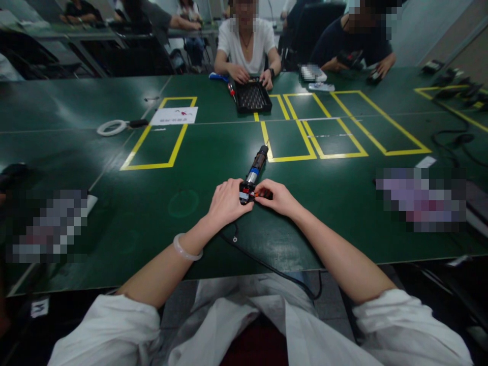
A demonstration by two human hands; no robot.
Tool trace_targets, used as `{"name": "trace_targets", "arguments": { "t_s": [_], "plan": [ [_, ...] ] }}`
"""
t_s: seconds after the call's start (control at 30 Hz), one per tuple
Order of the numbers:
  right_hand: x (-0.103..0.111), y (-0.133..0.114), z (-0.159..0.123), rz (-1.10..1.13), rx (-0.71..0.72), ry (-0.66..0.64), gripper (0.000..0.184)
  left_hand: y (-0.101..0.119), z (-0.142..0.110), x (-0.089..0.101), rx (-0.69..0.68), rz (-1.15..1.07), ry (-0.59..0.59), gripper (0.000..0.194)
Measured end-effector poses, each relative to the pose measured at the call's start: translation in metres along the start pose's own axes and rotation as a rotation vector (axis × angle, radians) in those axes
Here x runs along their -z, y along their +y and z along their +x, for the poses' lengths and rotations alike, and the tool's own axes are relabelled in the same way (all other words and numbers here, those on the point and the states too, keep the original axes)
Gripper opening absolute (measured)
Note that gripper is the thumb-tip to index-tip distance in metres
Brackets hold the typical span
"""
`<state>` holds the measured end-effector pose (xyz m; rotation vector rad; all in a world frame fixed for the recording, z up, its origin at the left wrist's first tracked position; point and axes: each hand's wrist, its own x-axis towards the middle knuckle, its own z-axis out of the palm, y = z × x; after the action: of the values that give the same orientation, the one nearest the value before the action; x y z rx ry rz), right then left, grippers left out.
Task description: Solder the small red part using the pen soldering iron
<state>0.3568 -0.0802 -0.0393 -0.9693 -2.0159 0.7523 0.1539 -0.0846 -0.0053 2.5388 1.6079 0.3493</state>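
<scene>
A dark electric screwdriver (256,168) lies on the green table, its thin bit pointing away from me. Its housing looks open, with a silver and blue motor section and small red parts showing near the back end. My left hand (229,198) is closed around that back end from the left. From the right, my right hand (280,197) pinches at the same spot, where a bit of orange-red shows by the fingertips; what exactly they hold is too small to tell. A black cord (263,262) runs from under my left hand over the table edge, near a small ring terminal (235,239).
Yellow tape (292,158) outlines rectangles on the table (198,244). Across from me a person works over a black tray (253,108), a red screwdriver (231,90) beside it. A paper sheet (173,116) and a white coil (111,127) lie left; blurred items flank both sides.
</scene>
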Motion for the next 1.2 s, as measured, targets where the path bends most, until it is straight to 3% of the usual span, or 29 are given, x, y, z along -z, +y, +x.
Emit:
{"name": "trace_targets", "arguments": {
  "t_s": [0.67,0.97,1.2],
  "plan": [
    [-0.006,-0.002,0.002,0.072,-0.128,0.036,0.004,-0.001,0.001,-0.003,-0.091,-0.081,0.018,0.058],
    [-0.004,-0.002,0.001,0.054,-0.122,0.052,0.01,0.005,0.002,0.001,-0.03,-0.007,0.019,0.058],
    [0.002,0.002,-0.001,0.024,-0.12,0.069,0.012,-0.022,0.006,0.013,0.002,0.049,0.009,0.061]
  ]
}}
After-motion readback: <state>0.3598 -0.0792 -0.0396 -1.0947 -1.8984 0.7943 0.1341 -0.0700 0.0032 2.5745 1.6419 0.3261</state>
